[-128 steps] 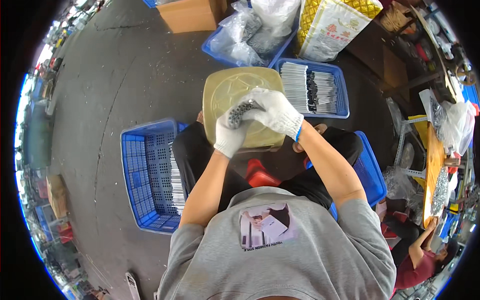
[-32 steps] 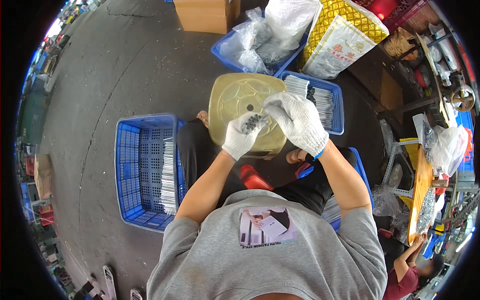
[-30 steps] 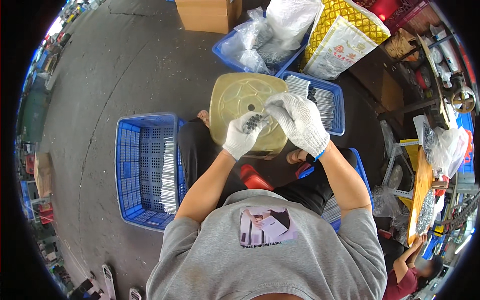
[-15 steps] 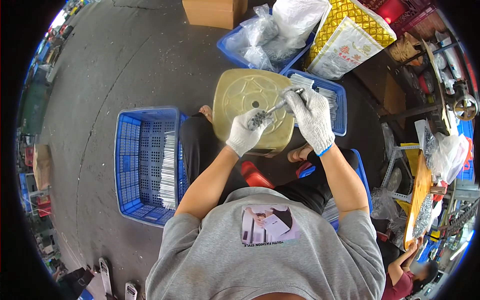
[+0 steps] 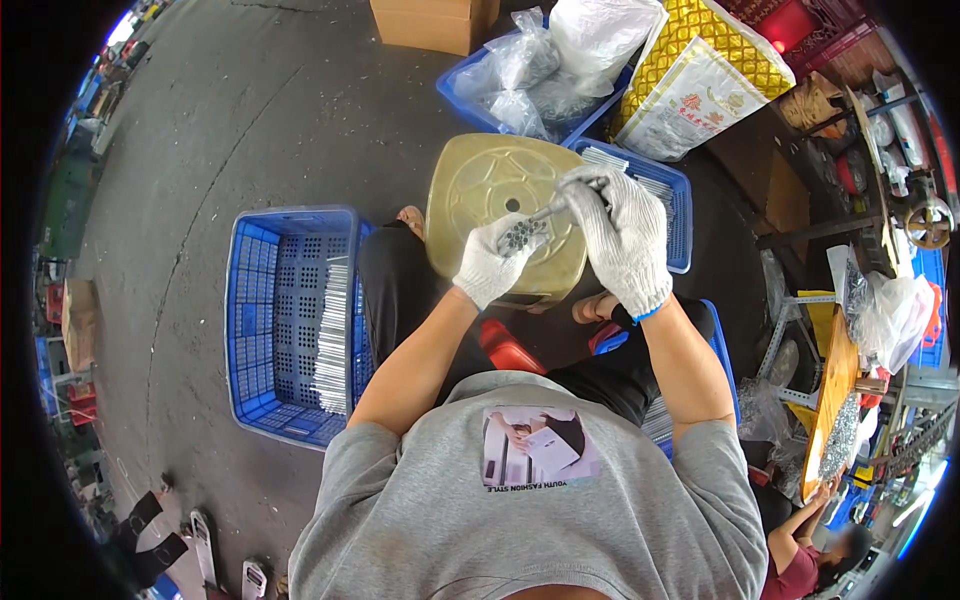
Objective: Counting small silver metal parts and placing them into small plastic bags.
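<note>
My left hand (image 5: 486, 264), in a white knitted glove, is closed round a bundle of thin metal tubes (image 5: 522, 236) with their ends facing up. Above it, my right hand (image 5: 628, 240), gloved alike, grips a slim grey metal rod (image 5: 547, 211) between thumb and fingers. The rod slants down to the left, its lower tip at the bundle's upper edge; whether it enters a tube I cannot tell. Both hands are over a yellowish plastic stool (image 5: 465, 180). Left of my leg, a blue crate (image 5: 290, 223) holds a row of long silvery tubes (image 5: 333, 335).
Beyond the stool, a blue basket (image 5: 682, 225) holds more tubes, and a blue bin (image 5: 455, 95) holds clear plastic bags. A yellow-and-white sack (image 5: 680, 95) and a cardboard box (image 5: 425, 25) stand behind. Another person (image 5: 795, 555) works at lower right beside a wooden board (image 5: 828, 410).
My right hand has turned a little, and the rod now shows less of its length. The left hand keeps the bundle almost in place. At lower left, a person's legs have shifted.
</note>
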A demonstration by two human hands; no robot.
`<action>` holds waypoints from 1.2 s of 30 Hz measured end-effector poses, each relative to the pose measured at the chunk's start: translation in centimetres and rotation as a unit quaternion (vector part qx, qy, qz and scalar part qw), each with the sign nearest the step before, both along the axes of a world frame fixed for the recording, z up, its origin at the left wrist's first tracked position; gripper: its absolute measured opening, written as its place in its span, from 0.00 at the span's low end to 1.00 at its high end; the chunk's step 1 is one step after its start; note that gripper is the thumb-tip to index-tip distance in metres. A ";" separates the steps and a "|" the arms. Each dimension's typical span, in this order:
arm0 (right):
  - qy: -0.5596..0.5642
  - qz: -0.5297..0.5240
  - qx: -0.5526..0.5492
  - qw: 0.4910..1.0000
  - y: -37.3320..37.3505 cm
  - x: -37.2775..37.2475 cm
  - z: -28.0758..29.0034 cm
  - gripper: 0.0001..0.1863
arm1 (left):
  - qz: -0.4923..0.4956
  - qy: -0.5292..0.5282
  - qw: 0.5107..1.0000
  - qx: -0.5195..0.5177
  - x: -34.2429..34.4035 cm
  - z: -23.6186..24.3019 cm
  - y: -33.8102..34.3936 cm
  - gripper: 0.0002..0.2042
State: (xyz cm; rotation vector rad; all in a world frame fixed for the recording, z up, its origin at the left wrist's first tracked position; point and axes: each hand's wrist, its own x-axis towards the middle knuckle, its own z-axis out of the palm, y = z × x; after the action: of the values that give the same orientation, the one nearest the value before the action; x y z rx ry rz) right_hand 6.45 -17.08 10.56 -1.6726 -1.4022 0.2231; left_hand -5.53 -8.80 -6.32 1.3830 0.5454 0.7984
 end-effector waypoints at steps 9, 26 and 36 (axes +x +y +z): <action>-0.006 -0.035 -0.023 0.999 0.6 1.3 -1.7 0.06 | -0.010 0.081 0.996 0.045 -0.3 0.9 0.1 0.15; -0.013 -0.025 0.023 0.999 0.1 0.0 -0.4 0.05 | 0.009 -0.008 1.000 -0.012 0.1 -0.2 -0.2 0.11; 0.028 -0.053 -0.007 0.998 0.0 0.9 -2.7 0.06 | 0.031 0.072 0.994 0.074 -0.1 1.5 -0.2 0.11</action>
State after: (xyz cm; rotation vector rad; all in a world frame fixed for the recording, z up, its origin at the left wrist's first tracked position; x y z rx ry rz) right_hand 7.33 -17.09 7.83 -1.7343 -1.2679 0.2188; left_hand -5.59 -8.96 -4.87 1.5755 0.6538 0.8050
